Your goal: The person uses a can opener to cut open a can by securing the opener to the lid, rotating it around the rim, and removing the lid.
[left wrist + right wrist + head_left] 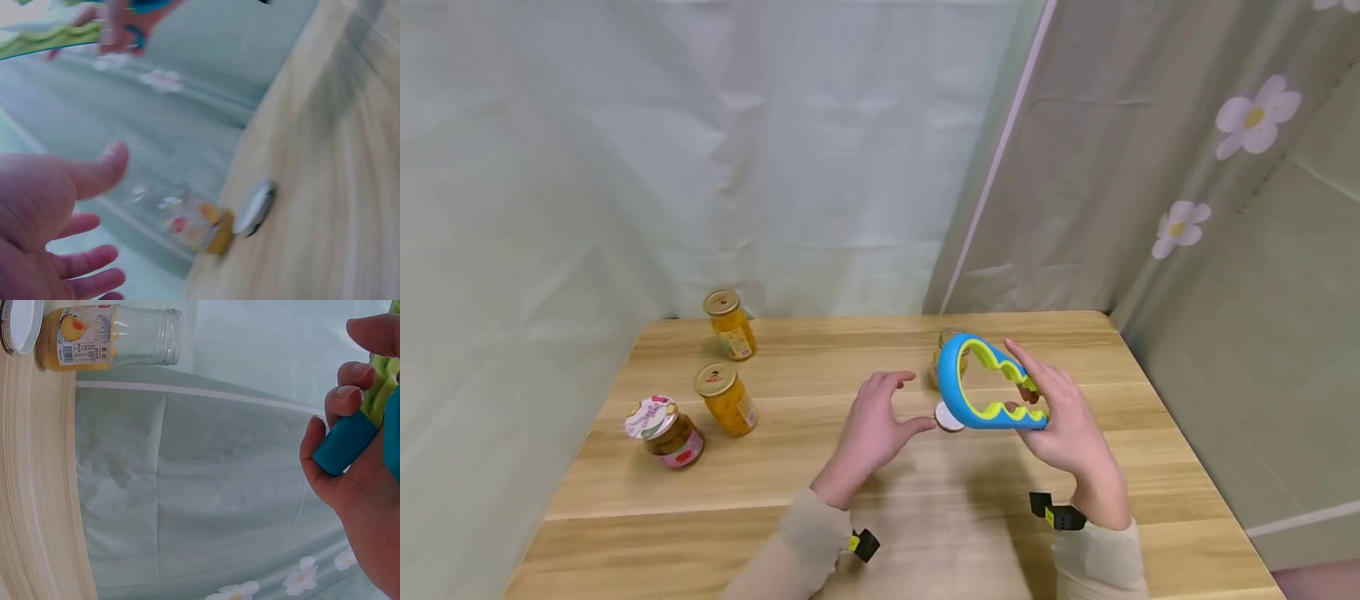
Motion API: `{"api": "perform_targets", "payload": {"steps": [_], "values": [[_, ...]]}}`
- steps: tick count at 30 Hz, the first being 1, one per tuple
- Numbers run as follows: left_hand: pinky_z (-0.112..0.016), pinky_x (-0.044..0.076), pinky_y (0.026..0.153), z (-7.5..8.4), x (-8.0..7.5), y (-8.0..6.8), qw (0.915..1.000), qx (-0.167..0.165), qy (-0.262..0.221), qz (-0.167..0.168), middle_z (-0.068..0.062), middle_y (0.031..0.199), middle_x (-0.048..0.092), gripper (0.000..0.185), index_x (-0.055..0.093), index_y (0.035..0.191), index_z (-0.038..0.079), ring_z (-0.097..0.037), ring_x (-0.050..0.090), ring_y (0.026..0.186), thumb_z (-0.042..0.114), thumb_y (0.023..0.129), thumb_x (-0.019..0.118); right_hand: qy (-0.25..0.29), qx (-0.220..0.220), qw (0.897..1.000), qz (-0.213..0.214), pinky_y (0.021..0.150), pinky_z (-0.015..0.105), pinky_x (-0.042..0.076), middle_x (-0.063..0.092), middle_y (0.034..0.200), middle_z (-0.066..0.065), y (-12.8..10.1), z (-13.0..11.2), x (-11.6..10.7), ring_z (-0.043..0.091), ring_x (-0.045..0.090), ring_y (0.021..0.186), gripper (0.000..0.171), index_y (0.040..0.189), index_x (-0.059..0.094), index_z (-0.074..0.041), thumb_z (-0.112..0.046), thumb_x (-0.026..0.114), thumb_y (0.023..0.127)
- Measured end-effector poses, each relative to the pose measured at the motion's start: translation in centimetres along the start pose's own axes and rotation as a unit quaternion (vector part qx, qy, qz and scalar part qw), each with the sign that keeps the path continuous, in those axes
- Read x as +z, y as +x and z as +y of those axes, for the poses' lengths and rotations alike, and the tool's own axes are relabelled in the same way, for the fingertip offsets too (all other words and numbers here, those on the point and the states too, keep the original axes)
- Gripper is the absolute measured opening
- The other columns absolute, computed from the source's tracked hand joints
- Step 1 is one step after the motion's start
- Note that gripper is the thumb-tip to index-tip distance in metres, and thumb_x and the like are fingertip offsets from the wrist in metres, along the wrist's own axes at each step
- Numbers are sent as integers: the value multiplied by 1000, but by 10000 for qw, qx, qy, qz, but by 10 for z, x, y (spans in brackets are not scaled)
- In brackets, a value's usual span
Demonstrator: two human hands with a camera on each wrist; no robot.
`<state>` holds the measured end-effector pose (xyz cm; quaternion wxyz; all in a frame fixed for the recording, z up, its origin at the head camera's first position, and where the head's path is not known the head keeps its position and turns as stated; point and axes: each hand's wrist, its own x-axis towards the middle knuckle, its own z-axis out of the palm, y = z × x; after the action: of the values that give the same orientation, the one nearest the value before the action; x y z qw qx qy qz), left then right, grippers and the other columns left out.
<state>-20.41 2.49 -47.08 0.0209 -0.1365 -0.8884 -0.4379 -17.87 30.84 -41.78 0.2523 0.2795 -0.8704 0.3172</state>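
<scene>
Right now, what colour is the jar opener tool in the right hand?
The jar opener is blue with a yellow-green toothed inner lining; the head view shows it best.

Lid (948,417) before open jar (950,357)

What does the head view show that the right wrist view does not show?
Only the head view shows the left hand, open beside the loose lid, three closed jars at the table's left, and the whole blue-and-green jar opener.

Only the right wrist view shows the open jar's label and bare mouth.

Both show the right hand gripping the opener, the open jar, the lid and the wooden table.
</scene>
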Motion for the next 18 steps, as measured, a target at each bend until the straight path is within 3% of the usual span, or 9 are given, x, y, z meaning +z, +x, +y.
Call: {"api": "perform_targets", "payload": {"steps": [5,9,11,14,18], "values": [[-53,51,99,-9,-40,-17,9969,103,-616,470,-8,131,63,54,65,141,11,-33,58,124,28,94,86,14,-4,10000,-38,76,38,39,53,86,-11,0,0,1,11,49,80,88,158,52,-10,5,79,76],[-46,49,91,-15,-72,-26,9839,310,-945,1485,-7,126,66,46,67,137,12,-28,59,118,19,95,84,51,-75,9999,-56,76,38,39,54,86,-9,2,-1,2,11,49,80,88,159,51,-10,5,79,77],[-40,48,89,-18,-87,-30,9690,526,-1054,2172,-9,125,68,44,68,135,9,-26,60,116,12,94,84,70,-97,9999,-67,77,38,39,54,86,-8,2,-2,2,11,49,80,89,160,50,-11,5,79,76],[-35,45,89,-25,-108,-36,9374,877,-1113,3181,-14,126,67,44,67,133,2,-25,59,117,3,92,83,85,-119,9999,-63,77,37,38,54,85,-7,3,-2,3,11,48,80,91,160,50,-11,6,79,75],[-30,41,96,-34,-129,-43,8975,911,-988,4201,-19,134,61,46,64,133,-3,-22,53,125,-4,90,81,111,-137,9998,-69,76,37,38,55,84,-5,3,-2,6,11,48,79,91,159,50,-10,6,79,75]]}}
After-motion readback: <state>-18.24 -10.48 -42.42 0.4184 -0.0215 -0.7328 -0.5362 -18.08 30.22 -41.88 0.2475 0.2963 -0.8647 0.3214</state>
